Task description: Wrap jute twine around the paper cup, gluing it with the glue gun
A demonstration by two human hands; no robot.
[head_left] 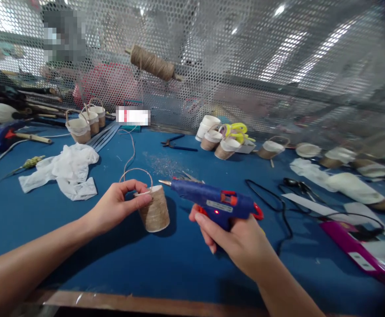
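Observation:
My left hand [126, 200] pinches the rim of a small paper cup [156, 211] wrapped in brown twine, which tilts a little over the blue table. A loop of twine [151, 176] arches above the cup's rim, and its strand runs back across the table. In my right hand [232, 237] is a blue glue gun [209, 198] with red parts and a lit red light. Its metal nozzle points left, just to the right of the cup's rim and apart from it.
Wrapped cups with handles [80, 130] stand at the back left, others [227, 147] at the back right. Pliers [179, 145], white cloth [68, 169], a second glue gun [4, 134] and a purple power strip [351, 246] lie around. A twine spool [153, 64] hangs on the mesh.

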